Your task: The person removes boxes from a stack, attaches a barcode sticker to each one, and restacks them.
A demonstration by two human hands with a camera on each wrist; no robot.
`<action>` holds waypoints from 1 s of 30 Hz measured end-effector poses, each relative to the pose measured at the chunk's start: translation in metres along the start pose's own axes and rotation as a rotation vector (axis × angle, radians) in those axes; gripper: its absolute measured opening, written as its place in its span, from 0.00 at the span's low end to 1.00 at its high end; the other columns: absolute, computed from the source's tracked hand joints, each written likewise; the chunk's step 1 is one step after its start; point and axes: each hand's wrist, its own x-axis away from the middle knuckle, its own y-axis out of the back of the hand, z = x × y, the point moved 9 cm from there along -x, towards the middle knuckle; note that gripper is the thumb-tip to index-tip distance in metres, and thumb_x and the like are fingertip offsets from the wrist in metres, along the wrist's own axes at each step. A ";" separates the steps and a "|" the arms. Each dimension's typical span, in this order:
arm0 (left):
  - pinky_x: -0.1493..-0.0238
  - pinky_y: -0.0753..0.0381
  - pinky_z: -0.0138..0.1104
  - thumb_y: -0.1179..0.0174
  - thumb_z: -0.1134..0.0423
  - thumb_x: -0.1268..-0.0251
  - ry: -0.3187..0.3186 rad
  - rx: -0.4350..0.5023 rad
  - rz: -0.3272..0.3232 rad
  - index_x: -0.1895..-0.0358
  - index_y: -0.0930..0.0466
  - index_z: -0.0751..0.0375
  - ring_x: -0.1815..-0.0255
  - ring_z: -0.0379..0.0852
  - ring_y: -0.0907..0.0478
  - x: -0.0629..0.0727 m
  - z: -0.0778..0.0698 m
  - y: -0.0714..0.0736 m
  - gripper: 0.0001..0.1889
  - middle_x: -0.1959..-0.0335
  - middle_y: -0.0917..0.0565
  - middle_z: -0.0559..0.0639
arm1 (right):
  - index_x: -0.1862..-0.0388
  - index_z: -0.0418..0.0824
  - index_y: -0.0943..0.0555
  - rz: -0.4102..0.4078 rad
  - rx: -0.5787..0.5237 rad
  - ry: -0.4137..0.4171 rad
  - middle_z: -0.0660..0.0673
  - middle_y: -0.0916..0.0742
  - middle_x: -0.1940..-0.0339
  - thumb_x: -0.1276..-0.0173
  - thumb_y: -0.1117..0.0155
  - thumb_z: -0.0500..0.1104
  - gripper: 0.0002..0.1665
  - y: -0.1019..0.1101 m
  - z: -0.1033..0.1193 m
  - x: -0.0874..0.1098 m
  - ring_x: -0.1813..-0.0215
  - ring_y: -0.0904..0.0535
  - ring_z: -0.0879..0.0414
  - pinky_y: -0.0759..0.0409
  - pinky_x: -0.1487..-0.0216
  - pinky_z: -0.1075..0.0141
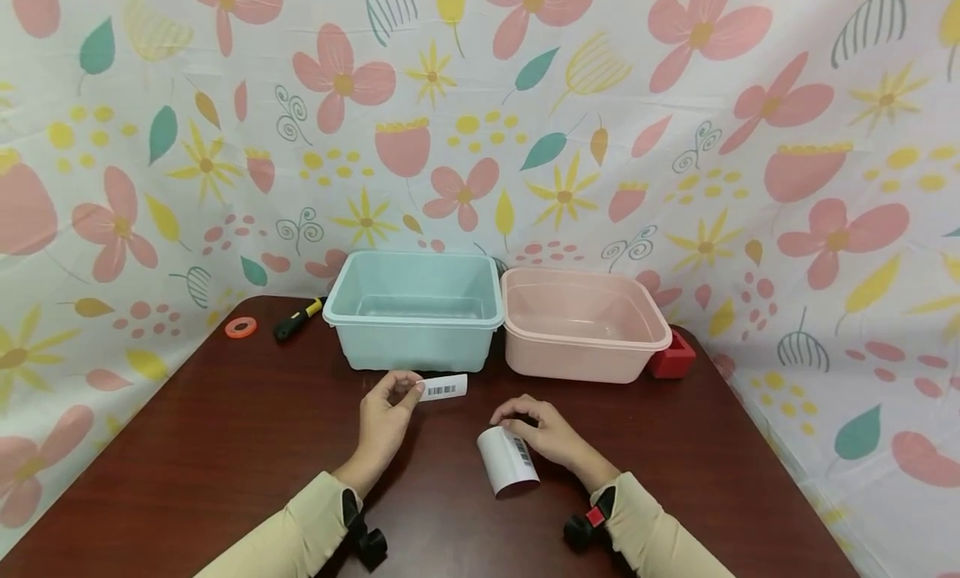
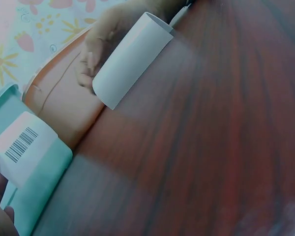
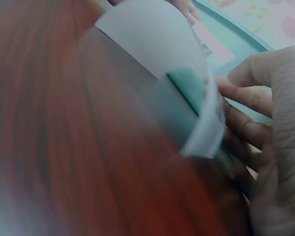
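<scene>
My left hand (image 1: pixel 384 424) pinches one end of a small white barcode label (image 1: pixel 444 387) between thumb and fingers, in front of the blue bin. In the left wrist view the printed bars of this label (image 2: pixel 32 132) face the camera. To the right, my right hand (image 1: pixel 551 432) holds a curled strip of white label paper (image 1: pixel 501 461) by its upper right side. Another barcode is printed on that strip, partly turned away. Seen from the right wrist, the curled paper (image 3: pixel 147 34) bows outward, with fingers bent along its edge.
A light blue bin (image 1: pixel 412 344) and a pink bin (image 1: pixel 577 357) stand side by side at the back of the dark wooden table (image 1: pixel 247 453). An orange tape roll (image 1: pixel 241 327) and a yellow-and-black handled tool (image 1: pixel 297 319) lie back left. A red block-like holder (image 1: pixel 672 357) sits behind the pink bin's right end.
</scene>
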 end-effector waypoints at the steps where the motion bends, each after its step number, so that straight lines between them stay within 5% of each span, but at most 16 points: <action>1: 0.60 0.22 0.34 0.31 0.63 0.35 -0.007 -0.001 0.004 0.61 0.14 0.56 0.63 0.45 0.19 0.001 0.000 0.000 0.03 0.67 0.14 0.49 | 0.56 0.47 0.14 -0.020 0.009 0.007 0.51 0.13 0.55 0.27 0.36 0.39 0.06 -0.001 0.001 -0.001 0.51 0.23 0.55 0.26 0.49 0.61; 10: 0.64 0.23 0.33 0.28 0.70 0.42 -0.107 0.076 -0.007 0.67 0.15 0.53 0.66 0.44 0.20 0.004 -0.008 0.004 0.07 0.72 0.14 0.47 | 0.45 0.43 0.20 -0.165 0.052 -0.019 0.48 0.14 0.55 0.29 0.32 0.44 0.16 -0.016 0.007 -0.031 0.56 0.20 0.49 0.24 0.59 0.56; 15: 0.64 0.24 0.31 0.28 0.74 0.44 -0.138 0.132 -0.016 0.69 0.15 0.55 0.67 0.45 0.20 0.007 -0.014 0.006 0.08 0.72 0.14 0.50 | 0.51 0.34 0.18 -0.277 0.005 0.145 0.42 0.14 0.63 0.32 0.31 0.34 0.12 -0.019 0.052 -0.034 0.66 0.21 0.46 0.22 0.67 0.56; 20: 0.60 0.22 0.39 0.30 0.73 0.40 -0.132 0.083 -0.059 0.66 0.16 0.62 0.65 0.48 0.19 0.006 -0.017 0.009 0.05 0.70 0.14 0.53 | 0.60 0.31 0.16 -0.401 0.031 0.252 0.39 0.14 0.68 0.36 0.31 0.28 0.05 -0.021 0.086 -0.033 0.70 0.22 0.49 0.22 0.71 0.56; 26: 0.54 0.25 0.53 0.35 0.76 0.37 -0.243 0.020 -0.151 0.63 0.18 0.69 0.62 0.58 0.21 0.000 -0.044 0.019 0.03 0.66 0.19 0.63 | 0.62 0.33 0.15 -0.519 0.064 0.253 0.41 0.15 0.71 0.35 0.30 0.29 0.04 -0.032 0.074 -0.047 0.74 0.23 0.49 0.25 0.75 0.63; 30: 0.56 0.25 0.56 0.33 0.76 0.38 -0.279 0.024 -0.199 0.64 0.17 0.68 0.62 0.57 0.21 -0.004 -0.042 0.024 0.03 0.66 0.19 0.62 | 0.62 0.37 0.14 -0.583 0.045 0.217 0.44 0.15 0.72 0.34 0.30 0.33 0.03 -0.039 0.055 -0.055 0.74 0.23 0.50 0.25 0.75 0.63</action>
